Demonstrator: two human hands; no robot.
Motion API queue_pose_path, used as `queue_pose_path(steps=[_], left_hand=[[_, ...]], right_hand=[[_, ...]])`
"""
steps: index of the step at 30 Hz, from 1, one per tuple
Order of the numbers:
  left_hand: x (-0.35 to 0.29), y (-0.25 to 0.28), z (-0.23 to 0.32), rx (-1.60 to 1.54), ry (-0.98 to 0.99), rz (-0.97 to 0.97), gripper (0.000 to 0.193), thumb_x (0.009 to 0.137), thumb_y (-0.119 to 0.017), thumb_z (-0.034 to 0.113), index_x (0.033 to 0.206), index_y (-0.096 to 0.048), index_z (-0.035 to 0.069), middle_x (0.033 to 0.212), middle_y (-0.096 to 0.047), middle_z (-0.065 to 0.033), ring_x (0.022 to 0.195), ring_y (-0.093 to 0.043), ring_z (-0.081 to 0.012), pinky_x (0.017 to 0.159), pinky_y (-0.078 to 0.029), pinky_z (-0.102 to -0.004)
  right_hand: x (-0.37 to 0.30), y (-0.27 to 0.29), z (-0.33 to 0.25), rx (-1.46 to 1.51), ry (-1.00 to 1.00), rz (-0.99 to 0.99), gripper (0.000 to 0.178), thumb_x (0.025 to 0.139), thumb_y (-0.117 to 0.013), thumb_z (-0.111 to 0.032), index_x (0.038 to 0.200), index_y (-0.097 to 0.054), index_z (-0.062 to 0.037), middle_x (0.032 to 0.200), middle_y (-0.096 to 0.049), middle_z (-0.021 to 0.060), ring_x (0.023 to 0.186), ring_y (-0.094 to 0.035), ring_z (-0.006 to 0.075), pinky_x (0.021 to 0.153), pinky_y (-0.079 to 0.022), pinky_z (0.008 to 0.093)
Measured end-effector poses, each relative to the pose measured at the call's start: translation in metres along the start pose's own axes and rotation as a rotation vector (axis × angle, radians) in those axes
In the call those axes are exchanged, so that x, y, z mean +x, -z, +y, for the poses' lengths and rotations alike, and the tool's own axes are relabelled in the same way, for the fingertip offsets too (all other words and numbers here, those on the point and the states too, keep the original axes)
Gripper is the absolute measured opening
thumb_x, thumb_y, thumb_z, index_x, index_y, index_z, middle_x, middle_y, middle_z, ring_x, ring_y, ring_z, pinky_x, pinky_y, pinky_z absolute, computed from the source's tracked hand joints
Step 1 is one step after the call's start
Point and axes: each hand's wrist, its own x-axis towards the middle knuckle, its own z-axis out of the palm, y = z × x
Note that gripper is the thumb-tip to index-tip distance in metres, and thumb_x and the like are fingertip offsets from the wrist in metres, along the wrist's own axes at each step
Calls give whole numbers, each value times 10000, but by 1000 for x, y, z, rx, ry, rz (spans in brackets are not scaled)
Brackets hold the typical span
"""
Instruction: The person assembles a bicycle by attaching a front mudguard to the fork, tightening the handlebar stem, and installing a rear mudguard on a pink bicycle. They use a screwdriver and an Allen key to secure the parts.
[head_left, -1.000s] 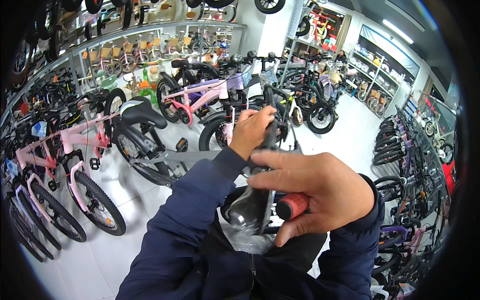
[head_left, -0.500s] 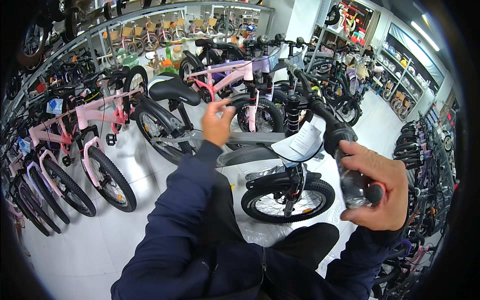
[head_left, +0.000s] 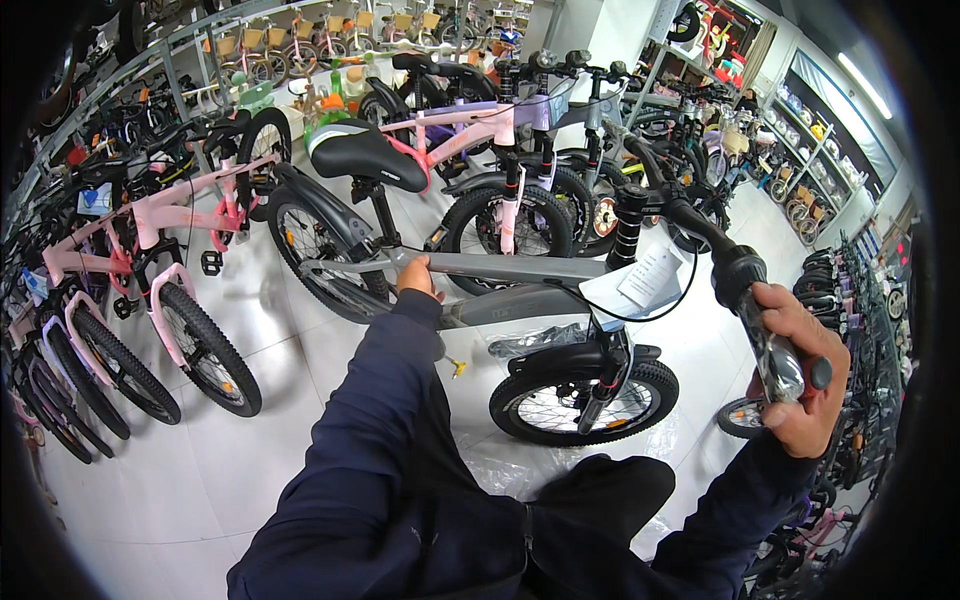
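A grey bicycle (head_left: 520, 266) with a black saddle (head_left: 366, 155) stands crosswise before me, its front wheel (head_left: 590, 402) turned toward me. My left hand (head_left: 418, 278) is closed on its frame below the saddle; part of the fingers is hidden behind the tube. At the right, my right hand (head_left: 812, 370) wraps round the handlebar grip (head_left: 772, 352), which looks covered in clear plastic. A white paper tag (head_left: 650, 282) hangs at the head of the frame, with a cable curving past it.
Pink bicycles (head_left: 190, 210) stand in a row at the left, and another pink bicycle (head_left: 470, 137) is close behind the grey one. Clear plastic wrap (head_left: 505, 470) lies on the tiled floor by the front wheel. More bicycles (head_left: 850, 290) line the right side.
My left hand has come down from above the frame and closed on it. The handlebar has swung right with my right hand on its grip, and the saddle sits slightly farther right.
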Motion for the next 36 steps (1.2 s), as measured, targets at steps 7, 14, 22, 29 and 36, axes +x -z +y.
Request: queue_pose_path(steps=[7,14,22,29,36], left_hand=[[27,-34,-18,-909,122,-305,292,935,-649,367,995,-548,100,915,-637,-65,890,-656,-209,904,-546,-426],[25,-45,-24,-928,43,-263,195,921,-575,209,773,-481,125,691,-500,10,616,-505,-161,658,-505,-359],[20,-75,-29,-775,65,-413,131,887,-583,174,818,-503,98,730,-520,-31,666,-528,-199,670,-517,-377],[35,-84,-26,-638,143,-427,216,941,-614,255,915,-550,50,815,-564,-61,741,-551,-206,721,-517,-378],[-34,-41,-40,208,-579,-336,166,935,-592,144,993,-600,-11,797,-638,-56,656,-574,-116,600,-477,-270]], right_hand=[[-16,8,12,-197,119,14,887,695,-803,-670,1214,-621,25,1235,-626,285,1002,-675,326,872,-532,396],[-40,12,13,-502,230,156,695,876,-643,-561,1260,-575,13,1321,-584,287,981,-653,301,858,-521,435],[-48,12,-20,-53,287,-98,310,960,-588,-153,1218,-593,20,1208,-612,320,688,-664,298,485,-526,307],[-71,6,7,-145,245,205,474,947,-624,-298,1322,-539,-20,1306,-508,278,537,-502,149,393,-387,219],[-54,-5,24,-118,199,282,493,877,-587,-386,1172,-544,8,1193,-616,289,1009,-625,327,903,-485,423]])
